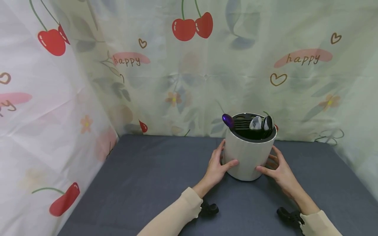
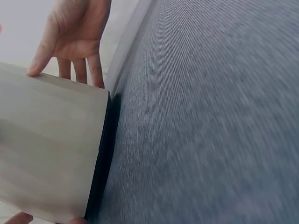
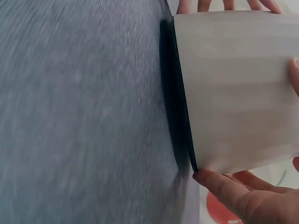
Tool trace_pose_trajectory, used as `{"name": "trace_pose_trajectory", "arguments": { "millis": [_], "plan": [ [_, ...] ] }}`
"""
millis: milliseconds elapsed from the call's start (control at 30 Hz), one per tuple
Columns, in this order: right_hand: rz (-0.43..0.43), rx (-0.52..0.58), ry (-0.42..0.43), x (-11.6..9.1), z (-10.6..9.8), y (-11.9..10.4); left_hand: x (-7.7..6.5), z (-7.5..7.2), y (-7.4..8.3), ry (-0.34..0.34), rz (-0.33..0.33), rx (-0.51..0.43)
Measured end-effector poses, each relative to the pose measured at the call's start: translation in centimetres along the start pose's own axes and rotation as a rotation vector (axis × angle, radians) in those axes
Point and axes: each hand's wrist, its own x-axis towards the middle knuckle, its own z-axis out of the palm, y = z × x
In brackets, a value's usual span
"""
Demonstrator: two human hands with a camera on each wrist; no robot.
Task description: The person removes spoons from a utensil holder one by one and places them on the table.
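Observation:
A white round utensil holder (image 1: 246, 160) with a dark inner rim stands upright toward the back right of the cloth. In it are a purple spoon (image 1: 228, 120), a black slotted utensil (image 1: 242, 124) and shiny spoons (image 1: 256, 123). My left hand (image 1: 215, 167) grips its left side, thumb on the front and fingers wrapped behind. On the opposite side my right hand (image 1: 282, 172) holds it the same way, thumb low on the wall. Along the base, a dark strip (image 3: 175, 102) shows between holder and cloth in the right wrist view.
Dark grey cloth (image 1: 153, 177) covers the table. Printed fabric with cherries (image 1: 183, 29) hangs behind and at the sides. Black wrist straps (image 1: 209, 209) sit below both sleeves. A thin looped cord (image 1: 330, 136) lies at the back right edge.

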Motion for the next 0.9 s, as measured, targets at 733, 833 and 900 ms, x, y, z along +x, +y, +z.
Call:
{"name": "trace_pose_trajectory", "arguments": {
  "millis": [733, 833, 900],
  "plan": [
    [0.024, -0.015, 0.023, -0.8, -1.5, 1.1, 0.0, 2.1, 0.1, -0.017, 0.015, 0.044],
    [0.017, -0.029, 0.022, -1.0, -1.7, 1.1, -0.1, 2.3, 0.2, -0.023, 0.014, 0.053],
    [0.015, -0.04, 0.02, -1.2, -1.8, 1.2, -0.2, 2.4, 0.2, -0.026, 0.01, 0.059]
  ]
}}
